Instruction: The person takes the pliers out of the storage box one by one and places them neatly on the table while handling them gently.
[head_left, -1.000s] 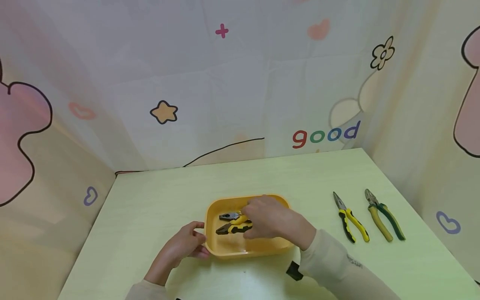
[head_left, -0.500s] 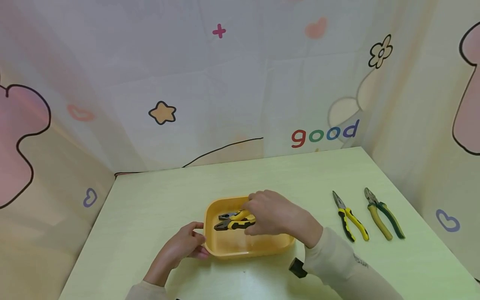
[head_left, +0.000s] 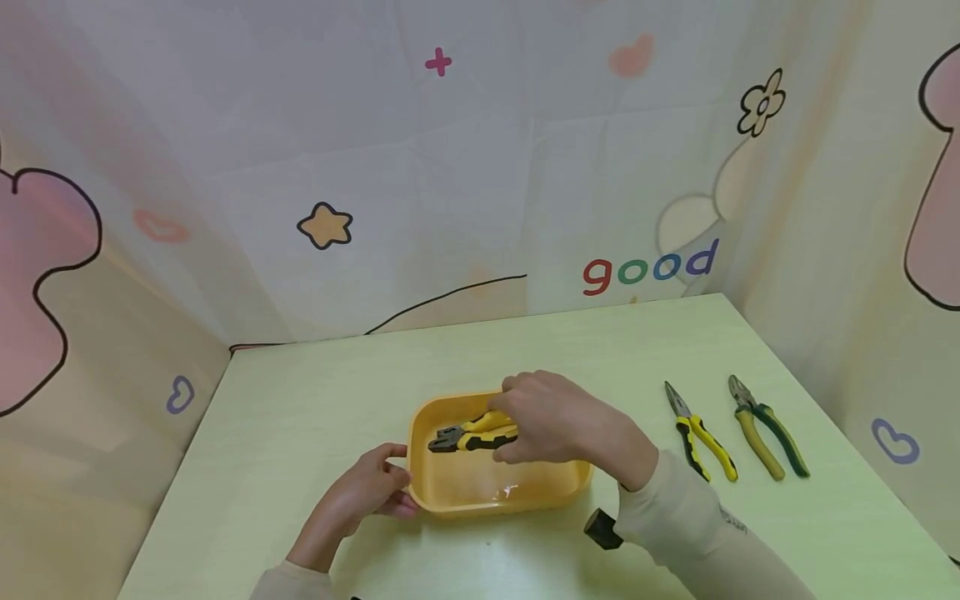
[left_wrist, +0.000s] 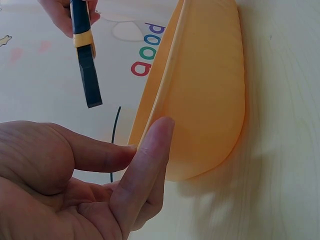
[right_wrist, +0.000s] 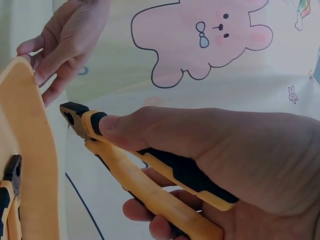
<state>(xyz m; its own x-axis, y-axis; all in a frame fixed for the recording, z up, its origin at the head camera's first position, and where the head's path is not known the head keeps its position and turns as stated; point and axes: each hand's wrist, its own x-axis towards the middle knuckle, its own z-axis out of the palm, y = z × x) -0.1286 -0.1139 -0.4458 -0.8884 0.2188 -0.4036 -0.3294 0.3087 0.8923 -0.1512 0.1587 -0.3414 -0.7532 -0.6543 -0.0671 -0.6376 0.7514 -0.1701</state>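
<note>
My right hand (head_left: 566, 421) grips pliers (head_left: 480, 437) with yellow and black handles and a dark blunt head, held over a yellow plastic tray (head_left: 487, 493). In the right wrist view the thumb lies along the upper handle, fingers curl below the lower one, and the handles stand apart. A second pair of pliers (right_wrist: 16, 172), also yellow and black, lies inside the tray; from the head it is mostly hidden behind the held pair. At the tray's left end, my left hand (head_left: 367, 483) pinches the rim between thumb and fingers, as the left wrist view shows closely.
To the right on the pale green table (head_left: 300, 417) lie long-nose pliers (head_left: 699, 437) with yellow and black handles. Beside them are diagonal cutters (head_left: 767, 429) with green and tan handles. A patterned curtain (head_left: 465, 183) stands around the table's back and sides.
My right hand has lifted the held pliers and drawn slightly right and away from the tray's floor. The left hand keeps its place at the rim.
</note>
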